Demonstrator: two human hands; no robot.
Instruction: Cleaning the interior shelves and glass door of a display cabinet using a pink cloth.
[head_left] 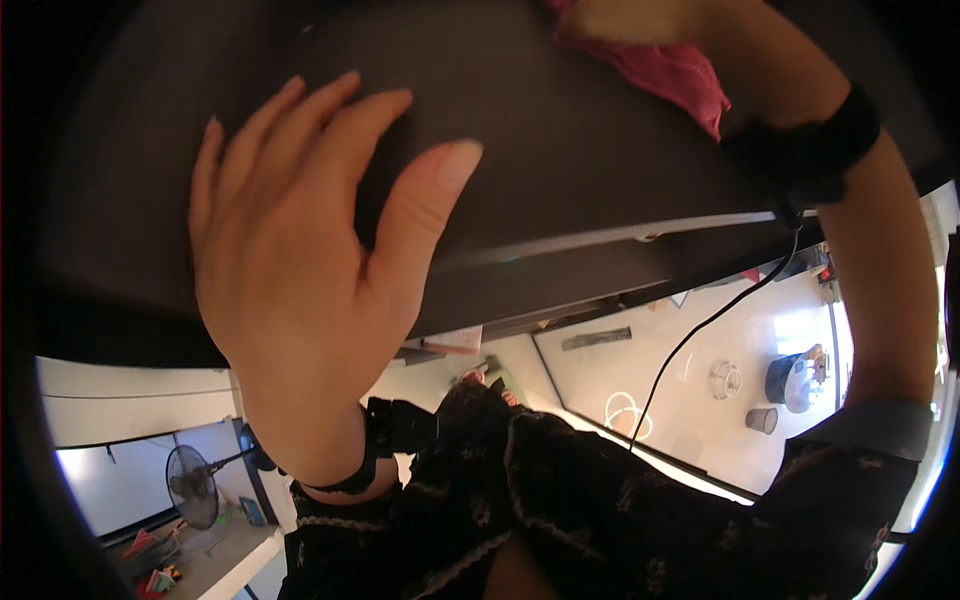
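My left hand (300, 230) lies palm down on a dark brown, flat surface (520, 170), with its fingers spread and the thumb stretched out to the right. Nothing is held in it. At the top edge, my right hand (645, 18) is pressed over a pink cloth (665, 75), gripping it against the same surface. A loose corner of the cloth hangs out toward my wrist. The fingers of that hand are blurred and partly cut off by the frame. Black straps sit round both wrists, and a thin black cable (700, 330) runs down from the right one.
The near edge of the dark surface (600, 238) crosses the middle. Below it, on the pale floor, are a dark bucket (790, 382), a grey cup-shaped container (762, 420), a clear round container (727, 380) and a white loop (628, 415). A fan (192, 487) stands at lower left.
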